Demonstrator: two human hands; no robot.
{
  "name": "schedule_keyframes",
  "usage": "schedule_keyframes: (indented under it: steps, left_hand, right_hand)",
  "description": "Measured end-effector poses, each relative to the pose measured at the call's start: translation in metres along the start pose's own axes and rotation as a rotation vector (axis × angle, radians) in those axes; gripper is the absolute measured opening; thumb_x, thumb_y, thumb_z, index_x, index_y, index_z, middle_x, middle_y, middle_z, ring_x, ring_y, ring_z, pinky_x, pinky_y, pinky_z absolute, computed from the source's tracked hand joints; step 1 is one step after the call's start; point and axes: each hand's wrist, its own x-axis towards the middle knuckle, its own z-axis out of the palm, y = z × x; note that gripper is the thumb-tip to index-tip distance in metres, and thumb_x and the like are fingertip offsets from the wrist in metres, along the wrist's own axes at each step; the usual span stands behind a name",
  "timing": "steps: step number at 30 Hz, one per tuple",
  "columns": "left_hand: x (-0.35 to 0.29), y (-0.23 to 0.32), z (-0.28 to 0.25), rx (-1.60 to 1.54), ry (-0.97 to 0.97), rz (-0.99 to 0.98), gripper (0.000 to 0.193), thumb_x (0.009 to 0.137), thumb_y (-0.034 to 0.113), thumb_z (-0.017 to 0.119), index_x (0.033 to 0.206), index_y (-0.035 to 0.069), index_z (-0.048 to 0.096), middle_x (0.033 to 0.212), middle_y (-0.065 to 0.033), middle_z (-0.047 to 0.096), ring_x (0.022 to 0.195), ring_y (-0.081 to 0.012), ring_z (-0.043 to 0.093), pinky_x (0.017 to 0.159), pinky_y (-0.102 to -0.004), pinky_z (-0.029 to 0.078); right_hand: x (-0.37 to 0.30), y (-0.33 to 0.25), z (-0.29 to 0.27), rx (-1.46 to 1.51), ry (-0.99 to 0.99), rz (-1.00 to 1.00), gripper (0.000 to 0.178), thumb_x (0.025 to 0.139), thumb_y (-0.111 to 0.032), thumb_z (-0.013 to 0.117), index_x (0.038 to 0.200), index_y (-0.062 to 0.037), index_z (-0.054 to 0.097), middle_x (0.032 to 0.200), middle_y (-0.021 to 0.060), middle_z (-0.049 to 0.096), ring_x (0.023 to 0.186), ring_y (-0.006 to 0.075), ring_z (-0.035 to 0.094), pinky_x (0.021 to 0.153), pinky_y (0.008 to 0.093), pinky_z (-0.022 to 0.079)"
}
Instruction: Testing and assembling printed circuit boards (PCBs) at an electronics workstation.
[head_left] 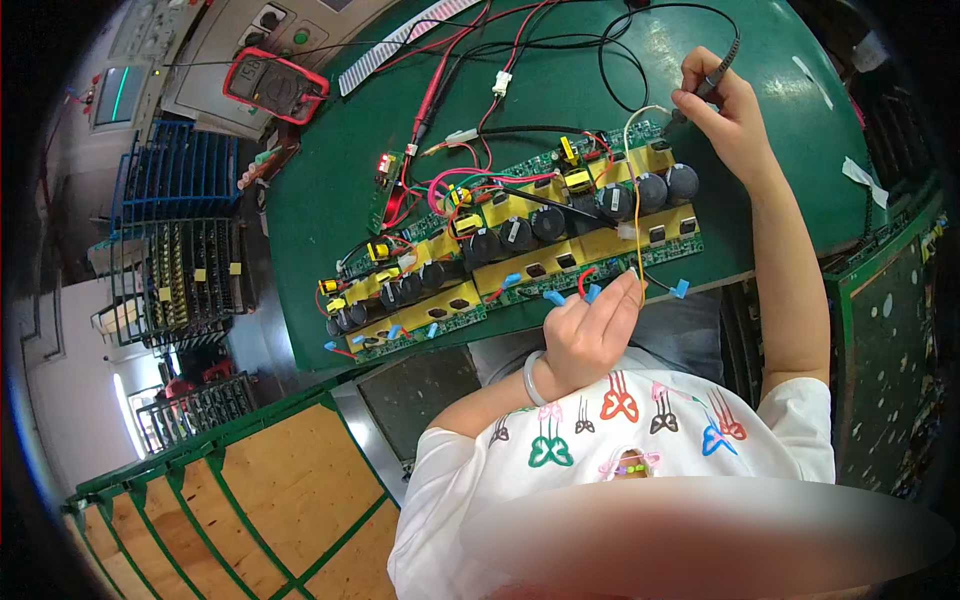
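A long green circuit board [537, 268] with black round capacitors, yellow parts and yellow strips lies aslant on the table. My right hand [728, 115] is closed round a dark grey test probe [709, 84], whose tip points down at the board's far right corner. From near that tip a thin pale yellow wire [637, 215] loops over the board toward me. My left hand [592, 335] is at the board's near edge, fingertips pinched at the wire's lower end. Blue-sleeved wire terminals [592, 293] lie beside those fingers.
A red-framed multimeter [275, 85] stands at the far left. Red and black test leads [432, 98] and cables cross the green table [560, 70]. A small board with lit red lights [388, 190] sits left of the big board. Wooden panels in a green frame [270, 490] are at lower left.
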Motion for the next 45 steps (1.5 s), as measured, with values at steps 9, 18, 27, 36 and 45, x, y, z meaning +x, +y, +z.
schedule_keyframes:
  steps: [9,18,27,36,45]
  left_hand:
    - [0.002,-0.001,-0.002,-0.012,-0.01,-0.001,0.016,0.076,0.003,0.082,0.078,0.0,0.066,0.093,-0.0096,0.072,0.049,-0.0162,0.055,0.043,-0.0274,0.038]
    - [-0.003,0.0,0.0,0.02,0.016,-0.006,0.013,0.076,0.007,0.077,0.086,0.003,0.072,0.101,-0.0087,0.072,0.051,-0.0139,0.053,0.044,-0.0268,0.038]
    - [-0.007,0.003,0.0,0.015,0.014,-0.014,0.022,0.076,0.006,0.072,0.097,0.0,0.071,0.108,-0.0119,0.071,0.054,-0.0147,0.055,0.046,-0.0271,0.042]
    - [-0.002,0.003,-0.003,0.015,-0.005,-0.023,0.018,0.075,0.006,0.075,0.093,0.002,0.072,0.1,-0.0102,0.073,0.055,-0.0147,0.058,0.045,-0.0272,0.041]
    - [0.002,0.001,0.002,0.032,0.018,-0.014,0.015,0.075,0.005,0.082,0.077,0.002,0.067,0.09,-0.0081,0.072,0.05,-0.0145,0.055,0.043,-0.0263,0.038]
  right_hand:
    - [0.002,0.003,-0.001,0.013,-0.018,0.061,0.018,0.09,-0.014,0.065,0.094,-0.0067,0.049,0.078,-0.0054,0.041,0.069,0.0035,0.038,0.061,0.0203,0.031]
    - [0.0,0.014,-0.001,0.031,0.011,0.117,0.016,0.089,-0.009,0.062,0.101,-0.0052,0.051,0.087,-0.0047,0.04,0.077,0.0046,0.038,0.065,0.0207,0.031]
    - [0.002,0.018,-0.002,0.064,-0.035,0.115,0.012,0.089,-0.004,0.058,0.093,-0.0059,0.047,0.084,-0.0036,0.036,0.074,0.0054,0.035,0.064,0.0211,0.029]
    - [-0.002,-0.001,0.017,0.224,-0.054,0.178,0.018,0.093,-0.011,0.066,0.097,-0.0099,0.048,0.087,-0.0064,0.038,0.075,0.0025,0.037,0.063,0.0199,0.029]
    - [0.002,-0.006,0.023,0.181,-0.129,0.202,0.023,0.094,-0.018,0.067,0.093,-0.0104,0.045,0.078,-0.0085,0.039,0.069,0.0011,0.036,0.06,0.0198,0.028]
